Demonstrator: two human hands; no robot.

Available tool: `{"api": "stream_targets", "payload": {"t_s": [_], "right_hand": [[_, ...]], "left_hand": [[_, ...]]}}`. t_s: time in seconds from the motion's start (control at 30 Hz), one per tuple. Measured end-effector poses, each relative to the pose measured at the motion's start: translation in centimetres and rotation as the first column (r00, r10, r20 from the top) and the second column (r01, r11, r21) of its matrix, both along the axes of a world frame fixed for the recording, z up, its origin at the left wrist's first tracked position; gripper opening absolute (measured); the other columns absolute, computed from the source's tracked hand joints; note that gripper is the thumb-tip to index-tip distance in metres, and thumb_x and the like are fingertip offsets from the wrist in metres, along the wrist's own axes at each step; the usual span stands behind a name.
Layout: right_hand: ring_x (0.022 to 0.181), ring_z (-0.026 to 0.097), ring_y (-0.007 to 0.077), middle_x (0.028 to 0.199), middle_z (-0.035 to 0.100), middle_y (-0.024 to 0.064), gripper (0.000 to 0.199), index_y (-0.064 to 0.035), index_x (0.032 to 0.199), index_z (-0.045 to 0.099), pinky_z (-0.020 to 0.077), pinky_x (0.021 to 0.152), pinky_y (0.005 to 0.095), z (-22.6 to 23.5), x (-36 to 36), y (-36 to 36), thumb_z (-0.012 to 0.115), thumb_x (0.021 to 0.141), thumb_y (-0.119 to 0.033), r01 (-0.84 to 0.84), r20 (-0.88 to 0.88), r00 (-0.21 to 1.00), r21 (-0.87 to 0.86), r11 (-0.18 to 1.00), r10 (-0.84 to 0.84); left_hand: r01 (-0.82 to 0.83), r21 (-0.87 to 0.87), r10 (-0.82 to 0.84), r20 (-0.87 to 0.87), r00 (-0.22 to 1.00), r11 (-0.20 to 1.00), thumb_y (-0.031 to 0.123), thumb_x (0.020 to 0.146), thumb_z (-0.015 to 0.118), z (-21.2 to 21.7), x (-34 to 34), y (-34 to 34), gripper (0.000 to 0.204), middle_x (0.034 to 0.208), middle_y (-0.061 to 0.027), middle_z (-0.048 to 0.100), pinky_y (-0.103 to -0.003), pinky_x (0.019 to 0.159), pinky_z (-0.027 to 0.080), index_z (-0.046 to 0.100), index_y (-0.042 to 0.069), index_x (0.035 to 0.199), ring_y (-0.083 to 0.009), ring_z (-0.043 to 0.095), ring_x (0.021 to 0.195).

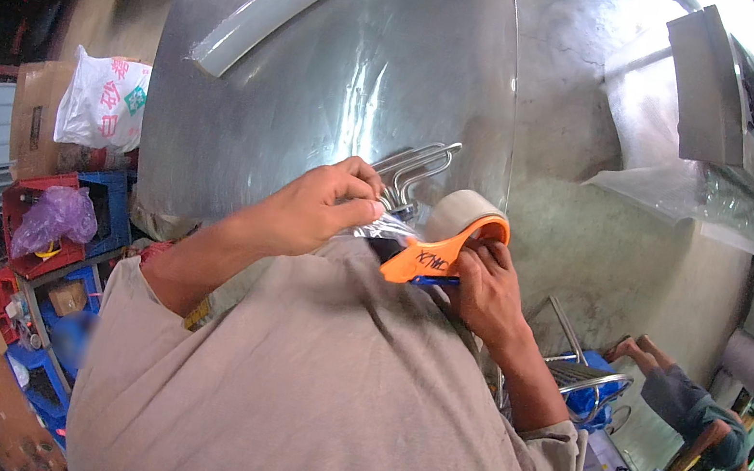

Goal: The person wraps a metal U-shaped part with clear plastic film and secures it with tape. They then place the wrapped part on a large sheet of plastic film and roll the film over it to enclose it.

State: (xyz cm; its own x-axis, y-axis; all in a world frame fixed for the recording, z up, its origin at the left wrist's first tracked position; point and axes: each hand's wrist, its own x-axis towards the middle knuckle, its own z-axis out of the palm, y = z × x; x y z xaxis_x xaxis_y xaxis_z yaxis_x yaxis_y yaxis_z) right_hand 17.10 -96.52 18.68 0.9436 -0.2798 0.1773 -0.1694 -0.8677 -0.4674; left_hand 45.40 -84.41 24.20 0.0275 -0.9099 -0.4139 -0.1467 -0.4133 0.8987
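Note:
In my right hand [492, 290] is an orange tape dispenser [422, 260], my fingers wrapped around its side and ring. A wide roll of pale tape [460, 215] is mounted on it. My left hand [331, 204] is closed in a pinch on a bundle of bent metal tubes [418, 170], just left of the dispenser. The tubes' looped ends point away from me, over the metal tabletop. A shiny clear strip [386, 228] shows between my left fingers and the dispenser's dark front edge; whether it is stuck to the tubes I cannot tell.
A large metal-topped table [255, 139] lies before me, with a long plastic-wrapped roll [289, 8] across its far left. At left are a white printed sack [104, 102] and red and blue crates [112, 214]. A metal-framed chair [585, 374] and a bending person [687, 409] are at right.

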Motion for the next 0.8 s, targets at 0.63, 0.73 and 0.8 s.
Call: {"api": "stream_targets", "payload": {"t_s": [0.63, 0.73, 0.8], "right_hand": [[0.088, 0.066, 0.0380, 0.095, 0.069, 0.0172, 0.042, -0.0020, 0.107, 0.056, 0.0505, 0.083, 0.0480, -1.0, 1.1, -1.2, 0.085, 0.078, -0.011, 0.314, 0.243, 0.909, 0.131, 0.940, -0.338], [0.077, 0.064, 0.0287, 0.089, 0.068, 0.0131, 0.029, -0.0010, 0.103, 0.060, 0.0525, 0.072, 0.0405, -0.9, 2.8, 0.3, 0.080, 0.088, -0.015, 0.377, 0.379, 0.806, 0.266, 0.887, -0.456], [0.078, 0.062, 0.0197, 0.090, 0.067, 0.0085, 0.027, -0.0006, 0.104, 0.059, 0.0518, 0.072, 0.0349, -0.9, 3.9, 0.1, 0.076, 0.094, -0.019, 0.451, 0.154, 0.630, 0.725, 0.520, -0.761]], "left_hand": [[-0.245, -0.065, 0.229, -0.191, 0.954, 0.967, 0.015, 0.100, 0.061, 4.7, -1.6, 3.4, 0.021, 0.115, -0.0071, 0.051, -0.033, 0.102, 0.039, 0.063, 0.000, 0.086, -0.0183, 0.050, 0.114], [-0.181, -0.112, 0.178, -0.034, 0.983, 0.977, 0.017, 0.099, 0.064, 4.7, -3.8, 3.2, 0.021, 0.115, -0.0090, 0.052, -0.033, 0.102, 0.041, 0.065, -0.002, 0.089, -0.0188, 0.051, 0.114], [-0.162, -0.177, 0.166, 0.008, 0.986, 0.971, 0.019, 0.099, 0.066, 3.2, -5.4, 3.5, 0.024, 0.117, -0.0114, 0.054, -0.036, 0.102, 0.043, 0.065, -0.003, 0.090, -0.0220, 0.053, 0.115]]}}
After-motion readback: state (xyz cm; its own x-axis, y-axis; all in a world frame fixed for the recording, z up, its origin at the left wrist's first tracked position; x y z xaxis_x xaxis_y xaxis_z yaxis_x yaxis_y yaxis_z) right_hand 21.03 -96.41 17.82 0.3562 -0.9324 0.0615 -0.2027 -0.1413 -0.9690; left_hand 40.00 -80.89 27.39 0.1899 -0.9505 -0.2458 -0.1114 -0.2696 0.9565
